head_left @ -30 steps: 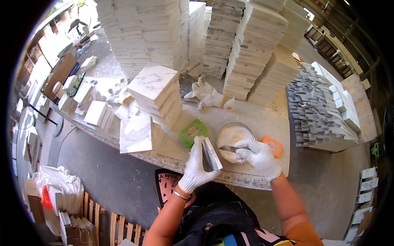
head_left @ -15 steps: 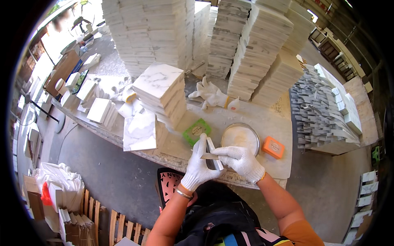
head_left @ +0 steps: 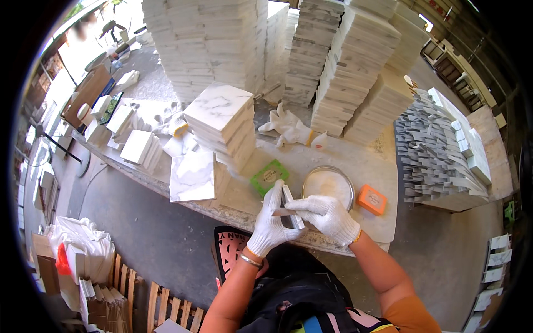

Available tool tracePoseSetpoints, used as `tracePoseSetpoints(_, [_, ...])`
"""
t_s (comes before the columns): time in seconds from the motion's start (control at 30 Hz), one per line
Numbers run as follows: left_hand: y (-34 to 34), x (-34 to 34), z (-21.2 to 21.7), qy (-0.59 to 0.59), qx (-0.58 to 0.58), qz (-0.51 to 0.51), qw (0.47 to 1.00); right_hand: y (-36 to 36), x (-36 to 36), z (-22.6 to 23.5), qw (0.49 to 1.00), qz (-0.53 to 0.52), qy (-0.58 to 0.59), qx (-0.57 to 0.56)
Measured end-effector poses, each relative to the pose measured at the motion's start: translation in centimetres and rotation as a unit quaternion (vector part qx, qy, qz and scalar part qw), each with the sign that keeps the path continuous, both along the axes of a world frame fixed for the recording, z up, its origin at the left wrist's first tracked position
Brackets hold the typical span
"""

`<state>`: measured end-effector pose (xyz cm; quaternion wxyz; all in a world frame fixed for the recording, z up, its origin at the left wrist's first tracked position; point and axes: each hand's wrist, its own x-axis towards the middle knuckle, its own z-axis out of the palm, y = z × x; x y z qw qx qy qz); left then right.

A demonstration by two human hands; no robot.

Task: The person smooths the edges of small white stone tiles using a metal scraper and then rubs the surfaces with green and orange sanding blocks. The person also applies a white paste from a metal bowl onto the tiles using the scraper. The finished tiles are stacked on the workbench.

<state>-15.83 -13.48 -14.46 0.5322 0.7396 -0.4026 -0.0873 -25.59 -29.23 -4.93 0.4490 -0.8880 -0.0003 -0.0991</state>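
Work in hand: a small white marble tile piece [head_left: 291, 206] is held upright on its edge over the near rim of the table [head_left: 383, 166], while a thin flat blade tool [head_left: 282, 212] lies across it.
Left hand: the white-gloved left hand [head_left: 270, 226] cups the tile piece from the left, fingers raised along its face and closed round it.
Right hand: the white-gloved right hand [head_left: 326, 217] is curled round the blade tool, pinching it so the tip meets the tile piece.
Tile position: between the two hands, touching both, just in front of the round shallow dish of white paste [head_left: 328, 186].
Progress: judging by the pose, the piece is mid-treatment; whether paste already covers its edge is too small to tell. The dish looks well filled, so much of the work seems left.
Done and waiting: a stack of square white marble tiles [head_left: 221, 123] stands to the left, and tall piles of tiles [head_left: 355, 66] fill the back of the table.
Nearby: a green square sponge pad [head_left: 268, 176] lies left of the dish, an orange square block [head_left: 372, 200] right of it, and a spare pair of white gloves [head_left: 288, 129] behind.
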Motion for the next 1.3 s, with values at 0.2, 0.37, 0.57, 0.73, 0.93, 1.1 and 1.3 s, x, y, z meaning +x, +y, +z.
tracePoseSetpoints(0.2, [0.4,0.1,0.2,0.085,-0.029,-0.013,0.996,0.7,-2.0,0.2,1.0,0.006,-0.004,-0.007])
tracePoseSetpoints(0.37, [0.0,-0.2,0.4,0.062,-0.032,-0.017,0.997,-0.2,2.1,-0.8,0.997,-0.023,-0.068,0.023])
tracePoseSetpoints(0.57, [0.7,0.0,0.9,0.058,-0.017,-0.029,0.998,0.4,-2.0,0.3,1.0,0.02,0.005,-0.018])
tracePoseSetpoints(0.73, [0.8,0.3,0.6,0.027,0.008,-0.02,0.999,1.6,-4.4,1.3,0.995,-0.007,0.023,0.101])
tracePoseSetpoints(0.93, [0.9,0.2,0.9,0.056,-0.005,-0.032,0.998,0.6,-4.1,2.2,0.947,-0.123,0.127,0.268])
tracePoseSetpoints(1.1, [3.7,-0.5,2.7,0.075,-0.013,-0.065,0.995,0.6,-5.7,1.0,0.929,-0.146,0.111,0.321])
tracePoseSetpoints(1.3, [7.2,-3.2,5.2,0.411,-0.143,-0.115,0.893,1.8,-7.0,0.6,0.877,-0.146,0.122,0.442])
